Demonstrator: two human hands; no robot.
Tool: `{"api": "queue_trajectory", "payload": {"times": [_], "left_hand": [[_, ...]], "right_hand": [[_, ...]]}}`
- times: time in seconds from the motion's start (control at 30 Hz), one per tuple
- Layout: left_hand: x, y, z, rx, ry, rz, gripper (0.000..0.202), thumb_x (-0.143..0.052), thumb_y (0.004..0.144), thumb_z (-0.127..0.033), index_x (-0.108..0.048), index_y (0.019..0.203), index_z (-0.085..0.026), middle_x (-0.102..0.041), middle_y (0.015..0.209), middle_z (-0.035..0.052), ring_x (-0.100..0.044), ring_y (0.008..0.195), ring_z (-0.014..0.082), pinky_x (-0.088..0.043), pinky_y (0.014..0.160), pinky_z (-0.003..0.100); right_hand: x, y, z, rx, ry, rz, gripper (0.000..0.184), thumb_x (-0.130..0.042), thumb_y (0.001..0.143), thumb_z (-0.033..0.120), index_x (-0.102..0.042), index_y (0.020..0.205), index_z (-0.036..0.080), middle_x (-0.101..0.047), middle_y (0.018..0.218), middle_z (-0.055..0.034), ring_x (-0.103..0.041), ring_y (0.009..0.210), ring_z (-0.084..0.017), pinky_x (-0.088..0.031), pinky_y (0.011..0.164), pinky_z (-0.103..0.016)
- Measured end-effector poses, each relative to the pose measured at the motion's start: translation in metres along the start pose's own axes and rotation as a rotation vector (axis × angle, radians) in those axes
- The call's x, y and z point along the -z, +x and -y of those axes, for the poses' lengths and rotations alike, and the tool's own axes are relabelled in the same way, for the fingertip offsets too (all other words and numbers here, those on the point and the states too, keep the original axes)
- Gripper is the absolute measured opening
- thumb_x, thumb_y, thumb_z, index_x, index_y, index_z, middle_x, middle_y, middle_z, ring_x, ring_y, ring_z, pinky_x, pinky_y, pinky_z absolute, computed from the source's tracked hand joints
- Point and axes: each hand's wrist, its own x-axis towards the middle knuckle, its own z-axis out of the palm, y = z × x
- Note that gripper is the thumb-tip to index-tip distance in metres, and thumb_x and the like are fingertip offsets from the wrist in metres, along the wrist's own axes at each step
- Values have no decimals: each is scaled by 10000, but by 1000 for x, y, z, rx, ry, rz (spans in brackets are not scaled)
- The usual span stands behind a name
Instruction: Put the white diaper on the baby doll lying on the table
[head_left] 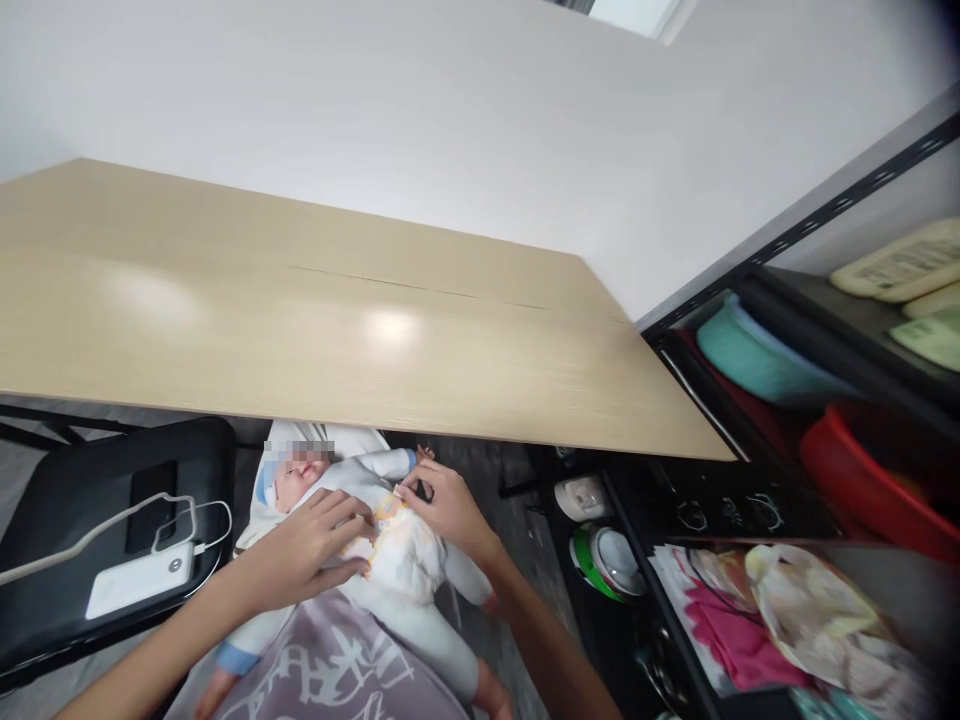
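A baby doll in white clothes with blue cuffs lies on my lap, head toward the table edge. It wears a white diaper with a printed band. My left hand rests flat on the doll's chest and belly, fingers closed over the diaper's top edge. My right hand pinches a small white diaper tab at the doll's waist, fingers pressed together. A mauve cloth with white lettering covers my knees under the doll.
A long light wooden table spans the view above the doll. A black chair at left holds a white power bank with a cable. Black metal shelving at right carries basins, cloths and a rice cooker.
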Motion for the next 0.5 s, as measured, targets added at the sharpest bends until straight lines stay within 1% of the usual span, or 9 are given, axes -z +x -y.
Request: {"api": "queue_trajectory", "payload": {"times": [0.07,0.13,0.2,0.23,0.27,0.3,0.37,0.43,0.5], "left_hand": [[3,-3,0,10,-42,15,246,-678,1147,-362,-714,1381,-295,-748,1386,87,-680,1221,293,-531,1049,411],[3,-6,0,23,-81,32,264,-631,1172,-343,-703,1423,-307,-737,1428,93,-672,1283,293,-537,1084,416],[1,-7,0,45,-105,31,253,-593,1189,-325,-699,1419,-310,-737,1439,88,-665,1313,287,-535,1109,420],[0,-7,0,56,-114,26,235,-577,1195,-316,-699,1395,-305,-741,1432,84,-665,1312,283,-532,1114,420],[0,-8,0,66,-123,21,210,-565,1199,-310,-701,1358,-297,-746,1417,80,-667,1304,278,-529,1113,418],[0,-8,-1,75,-133,21,188,-555,1202,-309,-704,1315,-289,-752,1393,76,-670,1289,273,-527,1109,415],[4,-12,-4,96,-158,36,183,-532,1209,-313,-709,1248,-283,-764,1324,65,-681,1240,262,-526,1092,404],[12,-21,-7,135,-186,74,195,-524,1212,-325,-716,1222,-291,-767,1257,50,-690,1192,250,-528,1076,390],[20,-34,-10,180,-218,132,182,-539,1205,-335,-718,1211,-302,-765,1201,38,-699,1152,242,-533,1049,371]], "right_hand": [[-3,5,-17,-31,-53,-81,188,-709,1037,319,-781,882,243,-737,911,-25,-689,839,-208,-547,837,-342],[-3,10,-34,-76,-108,-129,207,-683,1039,333,-753,866,242,-727,932,-36,-695,846,-213,-551,813,-336],[0,12,-42,-97,-112,-127,204,-667,1050,351,-752,900,242,-734,971,-45,-693,840,-211,-560,795,-333],[2,12,-41,-84,-89,-116,183,-668,1057,359,-766,958,241,-745,1004,-51,-699,858,-213,-573,815,-341],[4,11,-36,-51,-58,-99,164,-676,1064,365,-781,1050,241,-760,1065,-62,-716,917,-222,-592,870,-359],[6,9,-28,-7,-23,-69,186,-686,1074,370,-784,1166,243,-774,1152,-77,-733,1017,-237,-603,959,-388],[9,4,-8,99,51,38,300,-674,1108,371,-746,1378,262,-768,1341,-101,-716,1263,-267,-561,1162,-458],[11,2,12,173,129,186,356,-648,1141,382,-711,1481,300,-741,1466,-94,-665,1420,-277,-490,1283,-493],[10,3,26,198,204,314,361,-638,1151,400,-715,1496,329,-732,1511,-73,-660,1455,-273,-487,1299,-478]]}}
